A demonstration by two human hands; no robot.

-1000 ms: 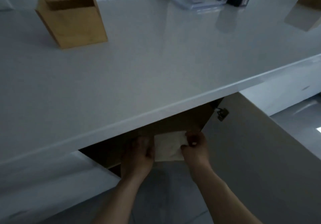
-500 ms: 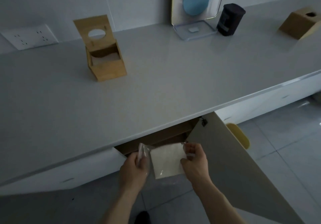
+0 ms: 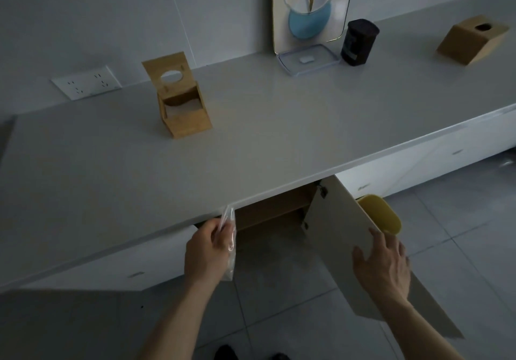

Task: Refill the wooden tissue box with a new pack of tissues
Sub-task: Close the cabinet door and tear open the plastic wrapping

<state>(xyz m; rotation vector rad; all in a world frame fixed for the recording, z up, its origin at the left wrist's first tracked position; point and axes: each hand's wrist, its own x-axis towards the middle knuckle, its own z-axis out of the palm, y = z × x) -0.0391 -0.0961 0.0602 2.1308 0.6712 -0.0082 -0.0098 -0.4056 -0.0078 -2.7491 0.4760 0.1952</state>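
The long pale grey countertop (image 3: 251,141) ran across the view and served as the landmark for everything else. Below its front edge an open white cabinet door (image 3: 343,236) swung outward over the tiled floor, showing brown wooden shelves inside the cabinet. Against the wall at the counter's back stood a tall framed picture of a blue vase with dried stems (image 3: 310,7) in a clear plastic stand. Well to the left of the picture, the open light-wood tissue box with its round-holed lid tipped up (image 3: 181,102) sat on the counter, a pale layer visible inside. At the counter's far right end lay a second closed wooden tissue box (image 3: 472,42). A dark cylindrical canister (image 3: 359,42) stood just beside the picture's stand. A white wall socket plate (image 3: 86,81) was fixed above the counter's back left. A yellow rounded plastic container (image 3: 382,214) showed behind the door, below the counter.

The right hand (image 3: 382,264) lay against the door's outer edge, fingers spread and loosely extended. The left hand (image 3: 208,250), just below the counter's front edge, pinched the clear plastic-wrapped pack of tissues (image 3: 229,242) between thumb and curled fingers; the pack hung edge-on and upright.
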